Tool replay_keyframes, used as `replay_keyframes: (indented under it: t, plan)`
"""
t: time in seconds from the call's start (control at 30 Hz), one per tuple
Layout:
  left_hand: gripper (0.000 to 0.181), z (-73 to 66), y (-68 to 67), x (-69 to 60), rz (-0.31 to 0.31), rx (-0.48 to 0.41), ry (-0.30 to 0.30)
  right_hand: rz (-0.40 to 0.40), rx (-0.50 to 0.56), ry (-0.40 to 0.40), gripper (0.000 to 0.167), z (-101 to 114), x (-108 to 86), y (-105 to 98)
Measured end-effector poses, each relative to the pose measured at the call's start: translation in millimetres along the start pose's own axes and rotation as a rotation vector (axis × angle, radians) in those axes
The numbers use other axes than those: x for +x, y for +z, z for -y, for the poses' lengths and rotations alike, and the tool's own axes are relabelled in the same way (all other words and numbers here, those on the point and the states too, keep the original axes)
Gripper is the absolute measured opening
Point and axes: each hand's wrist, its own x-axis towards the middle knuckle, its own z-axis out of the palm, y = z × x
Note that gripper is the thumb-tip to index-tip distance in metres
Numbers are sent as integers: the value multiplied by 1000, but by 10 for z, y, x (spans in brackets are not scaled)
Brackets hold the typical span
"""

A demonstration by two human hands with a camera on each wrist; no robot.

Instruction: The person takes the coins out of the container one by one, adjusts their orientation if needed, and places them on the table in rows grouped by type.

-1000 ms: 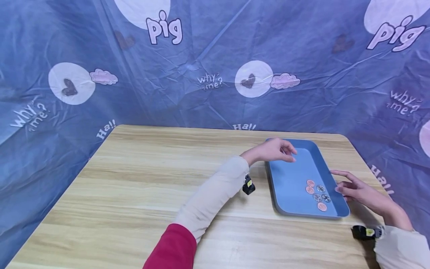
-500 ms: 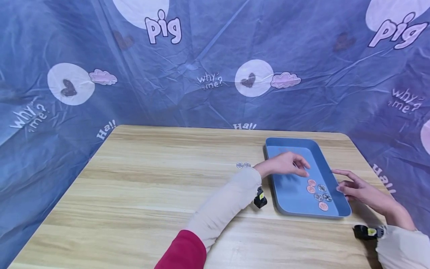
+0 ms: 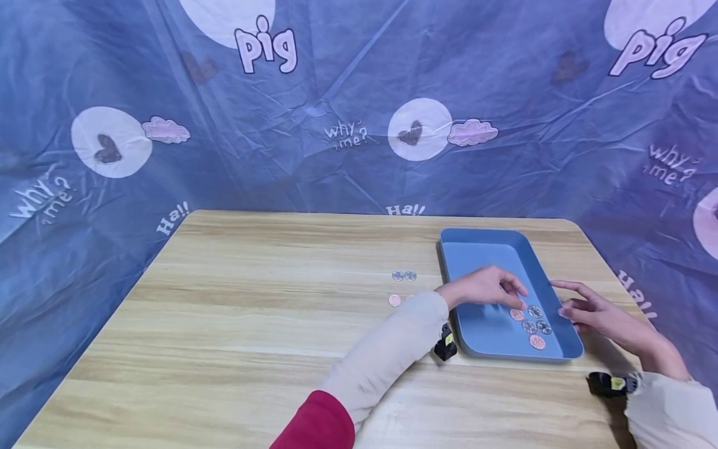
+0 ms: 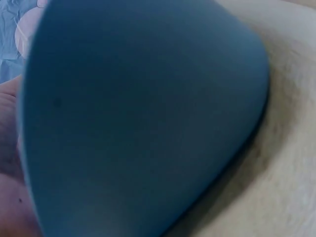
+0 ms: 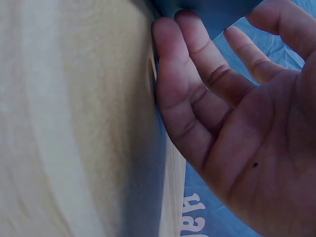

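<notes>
In the head view my left hand hovers low inside the blue tray, fingers loosely bent. Its fingertips are at a copper-coloured coin they partly cover; whether they touch it cannot be told. Just in front lie another copper-coloured coin, several silver-coloured coins and a further copper-coloured coin. At the tray's right side my right hand holds the wall, thumb at the rim and index finger extended. The right wrist view shows its fingertips against the tray's outer wall. Tray wall blocks most of the left wrist view.
On the wooden table, left of the tray, lie two silver-coloured coins side by side. Nearer me is a copper-coloured coin, with another partly behind my left sleeve. A blue printed cloth hangs behind the table.
My left hand has moved right and nearer me, from the tray's far left part to the coins. Coins on the table have come into view behind the arm. The right hand stays at the tray.
</notes>
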Motion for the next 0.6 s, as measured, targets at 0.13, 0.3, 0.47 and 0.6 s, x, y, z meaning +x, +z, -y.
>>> replay_keyframes:
  t: [0.13,0.3,0.47,0.6]
  plan:
    - [27,37,34,24,-8,-22,-12,-6,-9,0,62,5,1,5]
    - [25,91,78,40,12,-87,-11,-17,-8,-11,62,2,1,16]
    - [24,114,117,54,23,-101,-19,-15,-3,-19,63,-6,5,26]
    - [23,108,137,67,23,-54,-47,-13,-7,-17,63,-5,10,23]
